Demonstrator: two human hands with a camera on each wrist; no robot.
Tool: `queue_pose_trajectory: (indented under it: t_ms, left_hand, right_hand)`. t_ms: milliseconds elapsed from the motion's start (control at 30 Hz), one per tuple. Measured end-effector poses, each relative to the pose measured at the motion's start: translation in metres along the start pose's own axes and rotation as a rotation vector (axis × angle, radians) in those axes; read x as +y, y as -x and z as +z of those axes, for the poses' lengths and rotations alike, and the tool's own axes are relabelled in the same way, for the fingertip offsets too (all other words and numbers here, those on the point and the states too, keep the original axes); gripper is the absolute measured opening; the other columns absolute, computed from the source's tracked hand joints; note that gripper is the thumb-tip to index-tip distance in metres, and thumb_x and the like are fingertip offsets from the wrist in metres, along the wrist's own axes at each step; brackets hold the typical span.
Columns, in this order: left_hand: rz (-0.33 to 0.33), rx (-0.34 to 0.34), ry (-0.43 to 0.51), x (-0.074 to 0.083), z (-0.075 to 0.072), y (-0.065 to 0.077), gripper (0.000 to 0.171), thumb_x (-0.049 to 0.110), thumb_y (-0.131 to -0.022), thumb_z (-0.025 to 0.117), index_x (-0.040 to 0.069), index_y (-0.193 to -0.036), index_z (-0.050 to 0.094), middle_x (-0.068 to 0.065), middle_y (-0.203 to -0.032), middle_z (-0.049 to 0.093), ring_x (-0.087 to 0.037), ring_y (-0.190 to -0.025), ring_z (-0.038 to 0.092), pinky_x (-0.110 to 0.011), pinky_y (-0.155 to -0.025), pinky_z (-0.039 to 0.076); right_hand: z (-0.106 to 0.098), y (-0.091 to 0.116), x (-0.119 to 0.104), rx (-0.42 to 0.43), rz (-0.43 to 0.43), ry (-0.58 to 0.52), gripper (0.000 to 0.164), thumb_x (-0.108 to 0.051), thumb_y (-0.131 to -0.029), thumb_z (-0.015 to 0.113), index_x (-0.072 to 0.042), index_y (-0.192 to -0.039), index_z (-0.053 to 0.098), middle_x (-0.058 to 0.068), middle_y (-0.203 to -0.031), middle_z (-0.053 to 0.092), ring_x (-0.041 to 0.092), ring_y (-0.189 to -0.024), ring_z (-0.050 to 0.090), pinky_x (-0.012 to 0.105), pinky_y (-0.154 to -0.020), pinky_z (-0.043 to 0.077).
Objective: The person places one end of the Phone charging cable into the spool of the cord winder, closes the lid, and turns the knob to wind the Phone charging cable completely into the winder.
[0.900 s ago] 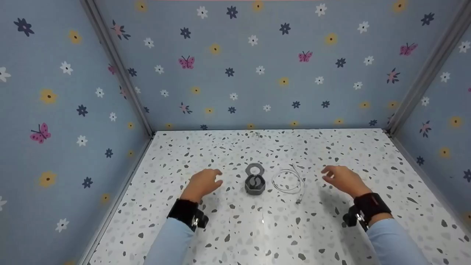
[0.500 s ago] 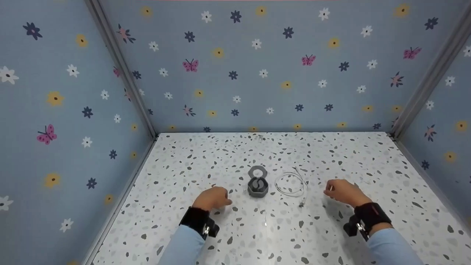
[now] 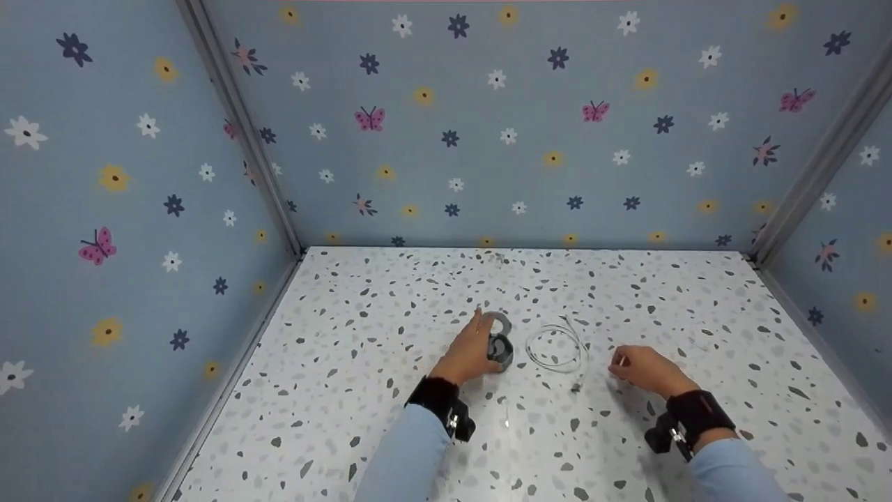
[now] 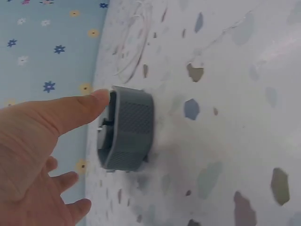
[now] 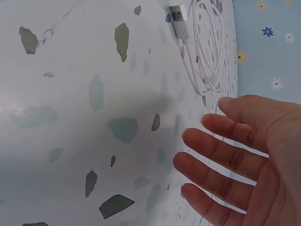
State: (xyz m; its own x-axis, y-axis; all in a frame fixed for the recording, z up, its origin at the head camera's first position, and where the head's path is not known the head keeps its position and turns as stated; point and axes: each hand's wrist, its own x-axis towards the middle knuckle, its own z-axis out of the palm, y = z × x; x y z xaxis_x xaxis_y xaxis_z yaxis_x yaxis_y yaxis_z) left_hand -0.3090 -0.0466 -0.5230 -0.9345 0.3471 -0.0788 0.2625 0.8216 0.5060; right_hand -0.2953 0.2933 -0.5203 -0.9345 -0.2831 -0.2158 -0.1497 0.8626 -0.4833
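Note:
My left hand (image 3: 468, 352) reaches to the left side of a small grey hexagonal case (image 3: 506, 362), fingers extended. The case stands on the tabletop with its ring-shaped lid (image 3: 504, 322) raised at the back; dark curved pieces lie inside. In the left wrist view, the thumb of my left hand (image 4: 33, 146) points straight at the rim of the case (image 4: 134, 125), while the other fingers are spread below. To the right lies a coiled white USB cable (image 3: 557, 369). My right hand (image 3: 648, 369) hovers right of this cable, fingers loosely bent around nothing; its USB plug (image 5: 179, 21) shows in the right wrist view.
A white speckled tabletop (image 3: 334, 418) bears everything. Blue panels with flowers and butterflies stand at the back (image 3: 481, 174), left (image 3: 139, 230) and right, joined by grey corner posts (image 3: 240, 125).
My left hand has moved right and forward from beside the case up to it, its fingers spreading. The right hand stays nearly in place, its fingers slightly more bent than at first.

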Motion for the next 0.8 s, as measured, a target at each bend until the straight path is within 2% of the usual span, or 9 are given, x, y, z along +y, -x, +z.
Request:
queue_pose_trajectory:
  t_ms: [67, 133, 233, 333, 433, 567, 700, 800]
  left_hand:
    - [-0.005, -0.022, -0.007, -0.001, 0.008, -0.004, 0.095, 0.029, -0.086, 0.074, 0.005, -0.155, 0.014, -0.019, -0.161, 0.007, -0.035, -0.146, 0.021, -0.047, -0.116, 0.026]
    - [-0.023, -0.050, -0.005, -0.002, 0.013, -0.005, 0.090, 0.028, -0.090, 0.070, 0.003, -0.155, 0.014, -0.019, -0.161, 0.010, -0.034, -0.146, 0.022, -0.046, -0.117, 0.026]
    - [-0.035, -0.052, -0.001, -0.003, 0.017, -0.005, 0.084, 0.027, -0.090, 0.070, 0.001, -0.153, 0.021, -0.019, -0.158, 0.022, -0.034, -0.141, 0.032, -0.044, -0.114, 0.031]
    - [-0.025, -0.037, 0.018, -0.002, 0.018, 0.000, 0.083, 0.026, -0.085, 0.076, -0.002, -0.149, 0.030, -0.020, -0.149, 0.036, -0.033, -0.132, 0.043, -0.043, -0.109, 0.038]
    - [-0.033, -0.031, 0.064, 0.000, 0.022, 0.014, 0.084, 0.026, -0.079, 0.081, 0.001, -0.145, 0.036, -0.017, -0.139, 0.045, -0.030, -0.124, 0.050, -0.041, -0.104, 0.043]
    - [-0.034, -0.032, 0.127, 0.006, 0.033, 0.041, 0.088, 0.029, -0.072, 0.085, 0.006, -0.144, 0.040, -0.011, -0.134, 0.049, -0.026, -0.119, 0.052, -0.043, -0.099, 0.047]
    - [0.018, -0.018, 0.164, 0.014, 0.046, 0.065, 0.087, 0.031, -0.068, 0.086, 0.007, -0.139, 0.044, -0.009, -0.127, 0.052, -0.023, -0.112, 0.053, -0.042, -0.093, 0.051]
    - [0.042, -0.019, 0.195, 0.020, 0.054, 0.078, 0.085, 0.031, -0.067, 0.086, 0.007, -0.138, 0.046, -0.007, -0.126, 0.052, -0.021, -0.112, 0.053, -0.038, -0.092, 0.051]
  right_hand:
    - [0.000, 0.001, 0.001, 0.006, 0.000, -0.004, 0.015, -0.019, -0.095, 0.060, -0.005, -0.096, 0.064, 0.004, -0.079, 0.062, 0.015, -0.068, 0.058, 0.030, -0.057, 0.046]
    - [-0.001, 0.002, 0.000, 0.010, 0.011, -0.011, 0.015, -0.020, -0.095, 0.059, -0.006, -0.098, 0.064, 0.005, -0.081, 0.062, 0.015, -0.069, 0.058, 0.030, -0.058, 0.046]
    - [-0.003, 0.003, 0.002, 0.010, 0.022, -0.014, 0.016, -0.020, -0.096, 0.058, -0.006, -0.100, 0.063, 0.006, -0.084, 0.063, 0.016, -0.072, 0.059, 0.031, -0.059, 0.047]
    - [-0.004, 0.006, 0.002, 0.008, 0.034, -0.022, 0.015, -0.020, -0.096, 0.058, -0.006, -0.101, 0.064, 0.006, -0.087, 0.064, 0.017, -0.075, 0.061, 0.032, -0.062, 0.049]
    - [-0.005, 0.008, 0.002, -0.002, 0.030, -0.024, 0.016, -0.019, -0.097, 0.057, -0.006, -0.103, 0.064, 0.008, -0.090, 0.065, 0.018, -0.077, 0.062, 0.033, -0.063, 0.050]
    - [-0.006, 0.009, 0.002, 0.000, 0.030, -0.024, 0.017, -0.020, -0.097, 0.057, -0.005, -0.103, 0.064, 0.008, -0.091, 0.066, 0.018, -0.077, 0.063, 0.034, -0.064, 0.050]
    - [-0.007, 0.008, 0.000, 0.013, 0.032, -0.023, 0.017, -0.020, -0.097, 0.057, -0.006, -0.102, 0.064, 0.007, -0.090, 0.066, 0.017, -0.077, 0.062, 0.033, -0.063, 0.050]
    - [-0.006, 0.005, -0.005, 0.011, 0.032, -0.022, 0.017, -0.020, -0.097, 0.058, -0.006, -0.102, 0.064, 0.008, -0.090, 0.065, 0.018, -0.077, 0.062, 0.033, -0.062, 0.049]
